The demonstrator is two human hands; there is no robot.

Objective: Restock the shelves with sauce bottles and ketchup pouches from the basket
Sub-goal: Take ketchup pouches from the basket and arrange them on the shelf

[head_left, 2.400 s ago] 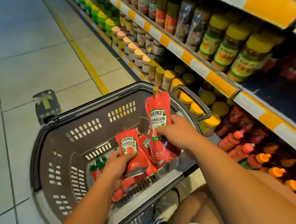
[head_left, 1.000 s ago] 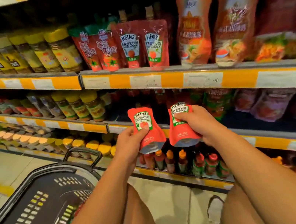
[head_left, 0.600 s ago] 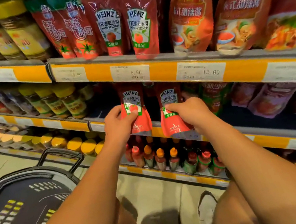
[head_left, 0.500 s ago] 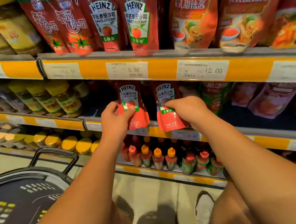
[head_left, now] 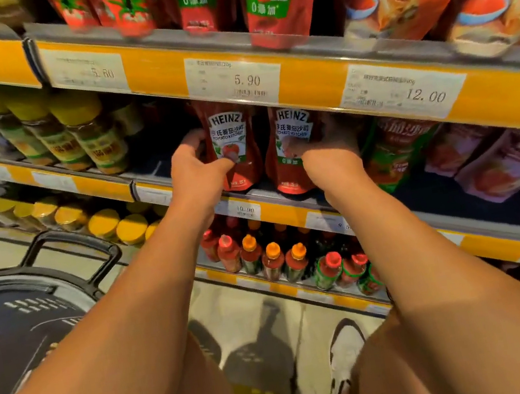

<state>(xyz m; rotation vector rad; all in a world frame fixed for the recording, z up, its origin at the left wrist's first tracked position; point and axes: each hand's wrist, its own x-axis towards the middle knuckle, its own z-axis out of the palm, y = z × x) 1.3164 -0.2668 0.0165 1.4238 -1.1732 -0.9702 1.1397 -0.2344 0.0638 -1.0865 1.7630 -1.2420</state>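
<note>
Orange price strips run along the shelf [head_left: 287, 207] in front of you, and the two ketchup pouches stand upright on its front edge, side by side and close together, under the 5.90 label [head_left: 235, 80]. Your basket [head_left: 13, 304] sits low on your left, well apart from them, its contents hidden from this angle.

Your left hand [head_left: 197, 167] wraps the left pouch [head_left: 233, 143], thumb across its face and fingers behind. Your right hand [head_left: 328, 145] grips the right pouch [head_left: 291, 147] the same way, thumb on the label.

Both pouches are glossy red film with a white and green label, narrowed at the waist, flaring to a gusseted base. They look soft and full, so I judge they will slump if the base is not seated flat.

Watch the risks: the bases sit right at the lip, and letting go here could tip a pouch forward onto the small bottles [head_left: 275, 259] below. Pushing back too hard could knock over the pouches to the right [head_left: 391, 155].
</note>
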